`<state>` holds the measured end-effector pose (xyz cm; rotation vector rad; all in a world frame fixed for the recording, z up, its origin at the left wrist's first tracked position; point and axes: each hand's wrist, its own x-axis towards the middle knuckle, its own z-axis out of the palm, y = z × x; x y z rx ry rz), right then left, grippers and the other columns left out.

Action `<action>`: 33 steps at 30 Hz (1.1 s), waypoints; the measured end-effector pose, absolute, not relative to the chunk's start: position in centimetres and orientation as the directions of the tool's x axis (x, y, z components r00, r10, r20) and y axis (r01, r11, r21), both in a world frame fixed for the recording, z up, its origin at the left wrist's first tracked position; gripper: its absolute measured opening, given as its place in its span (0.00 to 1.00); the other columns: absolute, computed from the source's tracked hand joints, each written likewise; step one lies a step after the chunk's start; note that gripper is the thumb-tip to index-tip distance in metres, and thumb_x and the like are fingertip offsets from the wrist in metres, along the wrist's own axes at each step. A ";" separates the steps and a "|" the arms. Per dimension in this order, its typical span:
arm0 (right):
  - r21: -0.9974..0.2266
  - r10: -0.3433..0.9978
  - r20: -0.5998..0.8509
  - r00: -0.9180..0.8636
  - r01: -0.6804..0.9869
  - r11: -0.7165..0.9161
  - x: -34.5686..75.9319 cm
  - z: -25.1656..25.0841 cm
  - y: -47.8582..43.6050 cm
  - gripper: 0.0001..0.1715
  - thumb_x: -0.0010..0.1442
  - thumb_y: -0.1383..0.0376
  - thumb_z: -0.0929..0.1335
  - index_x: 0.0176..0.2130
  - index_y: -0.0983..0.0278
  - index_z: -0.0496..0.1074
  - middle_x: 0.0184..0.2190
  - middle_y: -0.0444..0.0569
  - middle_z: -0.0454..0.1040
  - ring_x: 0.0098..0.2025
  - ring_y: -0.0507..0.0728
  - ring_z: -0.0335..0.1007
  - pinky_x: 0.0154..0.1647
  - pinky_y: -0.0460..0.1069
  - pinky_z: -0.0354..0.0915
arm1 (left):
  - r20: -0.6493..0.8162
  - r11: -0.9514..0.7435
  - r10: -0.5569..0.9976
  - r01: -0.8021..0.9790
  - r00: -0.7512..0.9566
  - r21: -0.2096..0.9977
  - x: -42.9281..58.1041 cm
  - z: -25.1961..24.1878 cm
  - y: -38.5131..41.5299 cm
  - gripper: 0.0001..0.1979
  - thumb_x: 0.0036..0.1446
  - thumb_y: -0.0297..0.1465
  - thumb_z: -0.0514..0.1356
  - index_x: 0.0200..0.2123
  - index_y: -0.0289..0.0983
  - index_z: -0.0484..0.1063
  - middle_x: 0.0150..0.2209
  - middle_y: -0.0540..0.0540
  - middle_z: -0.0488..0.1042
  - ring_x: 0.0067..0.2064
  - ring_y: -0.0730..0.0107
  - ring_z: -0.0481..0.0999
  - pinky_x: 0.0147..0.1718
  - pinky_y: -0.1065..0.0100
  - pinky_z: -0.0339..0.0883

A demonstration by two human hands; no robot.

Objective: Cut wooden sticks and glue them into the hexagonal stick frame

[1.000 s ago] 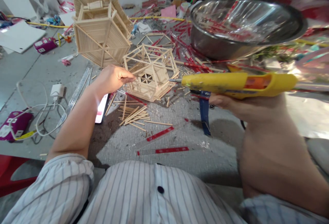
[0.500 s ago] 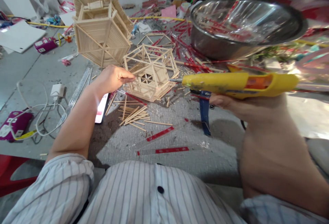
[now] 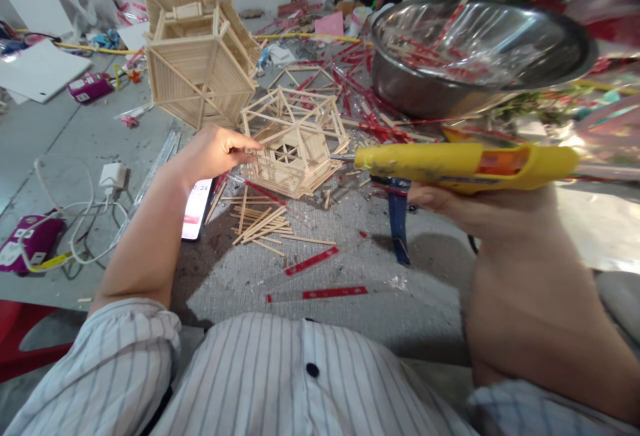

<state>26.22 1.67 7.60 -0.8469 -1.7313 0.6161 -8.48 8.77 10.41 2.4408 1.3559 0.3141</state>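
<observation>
My right hand (image 3: 480, 213) grips a yellow glue gun (image 3: 420, 161) with a blue trigger, its metal nozzle at the right side of a small hexagonal stick frame (image 3: 300, 176). At that frame's left edge is my left hand (image 3: 213, 151), thumb and fingers closed on it; the fingertips are partly hidden. The frame is built of thin wooden sticks, with open struts on top and a spoked base. Behind it a larger wooden-stick model (image 3: 200, 79) stands tilted, its spoked hexagonal face towards me. Loose wooden sticks (image 3: 263, 225) lie in a pile in front of the frame.
A steel basin (image 3: 425, 89) with clear and red wrappers stands at the back right. Flat wrappers (image 3: 335, 293) lie near me. A phone (image 3: 197, 213) rests below my left wrist. A white charger (image 3: 113, 176) with its cable and purple packets (image 3: 33, 239) are on the left.
Almost nothing differs. My left wrist has shifted slightly, showing more of the phone's screen. The glue gun stays at the frame's right side.
</observation>
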 end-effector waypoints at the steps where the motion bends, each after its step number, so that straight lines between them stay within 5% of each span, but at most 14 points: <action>1: -0.767 0.807 0.563 -0.180 0.249 0.591 26.2 7.6 1.6 0.11 0.45 0.61 0.78 0.32 0.55 0.78 0.26 0.37 0.78 0.25 0.46 0.73 0.26 0.38 0.71 | 0.032 -0.494 0.853 0.785 0.522 0.373 -8.4 10.4 8.8 0.19 0.58 0.39 0.57 0.48 0.37 0.77 0.45 0.45 0.79 0.45 0.66 0.77 0.47 0.70 0.64; 12: -0.789 0.863 0.483 -0.148 0.353 0.502 26.6 7.5 1.6 0.17 0.44 0.49 0.76 0.32 0.54 0.77 0.25 0.40 0.75 0.28 0.52 0.74 0.31 0.49 0.76 | 0.133 -0.542 0.840 0.802 0.526 0.251 -7.8 12.4 7.1 0.15 0.59 0.39 0.56 0.37 0.36 0.78 0.33 0.45 0.77 0.35 0.71 0.73 0.37 0.70 0.61; 16: -0.798 0.884 0.453 -0.113 0.391 0.458 26.7 7.3 1.6 0.24 0.42 0.42 0.74 0.30 0.56 0.76 0.26 0.43 0.75 0.30 0.55 0.74 0.37 0.54 0.77 | -0.016 -0.643 0.752 0.738 0.659 0.205 -5.2 13.3 3.9 0.12 0.60 0.33 0.55 0.31 0.38 0.77 0.31 0.49 0.77 0.32 0.73 0.73 0.30 0.70 0.58; 19: -0.832 0.913 0.402 -0.072 0.388 0.397 26.3 7.8 1.3 0.24 0.40 0.43 0.75 0.27 0.59 0.74 0.25 0.44 0.74 0.28 0.54 0.73 0.37 0.54 0.77 | -0.138 -0.774 0.606 0.621 0.784 0.125 -1.9 11.4 1.7 0.11 0.62 0.30 0.54 0.32 0.36 0.75 0.33 0.47 0.77 0.32 0.70 0.75 0.27 0.70 0.57; 22: -0.821 0.895 0.442 -0.065 0.371 0.433 26.1 8.1 1.4 0.25 0.40 0.44 0.76 0.26 0.61 0.73 0.24 0.45 0.73 0.27 0.53 0.72 0.35 0.54 0.76 | -0.102 -0.877 0.471 0.477 0.876 0.052 1.1 8.4 0.4 0.11 0.61 0.23 0.53 0.42 0.35 0.73 0.41 0.44 0.76 0.37 0.68 0.76 0.26 0.70 0.59; 24: -0.793 0.868 0.490 -0.074 0.376 0.480 26.1 8.0 1.6 0.26 0.40 0.44 0.75 0.25 0.62 0.72 0.23 0.45 0.72 0.26 0.53 0.71 0.34 0.55 0.76 | -0.020 -0.879 0.477 0.477 0.879 0.000 2.4 6.5 0.2 0.12 0.63 0.25 0.51 0.47 0.35 0.71 0.47 0.41 0.74 0.40 0.65 0.76 0.26 0.71 0.61; 28: -0.806 0.894 0.438 -0.095 0.398 0.437 26.2 8.1 1.6 0.24 0.41 0.47 0.76 0.23 0.62 0.70 0.21 0.43 0.70 0.28 0.54 0.72 0.41 0.57 0.75 | -0.083 -0.851 0.526 0.522 0.847 -0.063 3.3 4.1 1.0 0.14 0.63 0.22 0.51 0.48 0.32 0.70 0.48 0.38 0.72 0.42 0.62 0.76 0.29 0.68 0.65; 33: -0.826 0.905 0.421 -0.063 0.385 0.411 26.1 8.3 1.3 0.24 0.40 0.47 0.76 0.23 0.61 0.68 0.22 0.42 0.68 0.25 0.51 0.68 0.37 0.55 0.74 | -0.138 -0.825 0.557 0.564 0.819 0.017 3.2 3.5 1.7 0.11 0.61 0.20 0.51 0.42 0.33 0.71 0.42 0.40 0.73 0.40 0.64 0.77 0.30 0.68 0.67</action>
